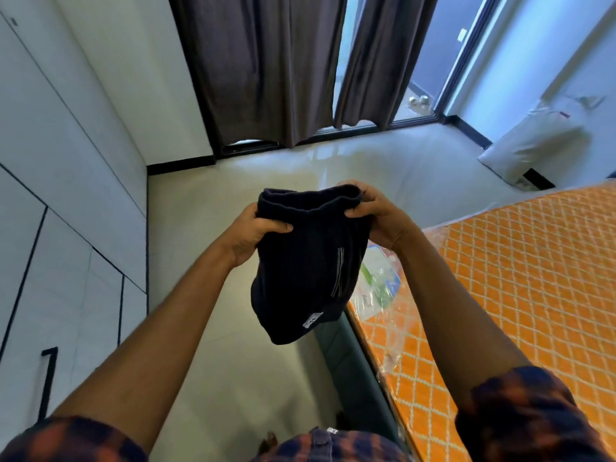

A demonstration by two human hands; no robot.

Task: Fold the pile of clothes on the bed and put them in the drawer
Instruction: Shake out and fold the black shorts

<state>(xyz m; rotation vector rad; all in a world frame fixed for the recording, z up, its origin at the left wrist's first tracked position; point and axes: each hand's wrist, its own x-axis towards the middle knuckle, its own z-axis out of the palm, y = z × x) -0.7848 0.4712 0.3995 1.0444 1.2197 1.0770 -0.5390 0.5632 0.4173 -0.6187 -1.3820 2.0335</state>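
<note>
The left hand [256,230] and the right hand [376,211] each pinch an end of the waistband of dark shorts [310,258], held up mid-frame over the floor, beside the bed [520,278] at right. The shorts look already folded; stowing remains, and no drawer is identifiable. Both forearms reach forward, raised.

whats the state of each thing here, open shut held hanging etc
dark navy fabric garment: held up in the air, hanging down
left hand: grips its top edge, left end
right hand: grips its top edge, right end
dark brown curtains: partly drawn, gap between them
white wardrobe doors: shut
</note>
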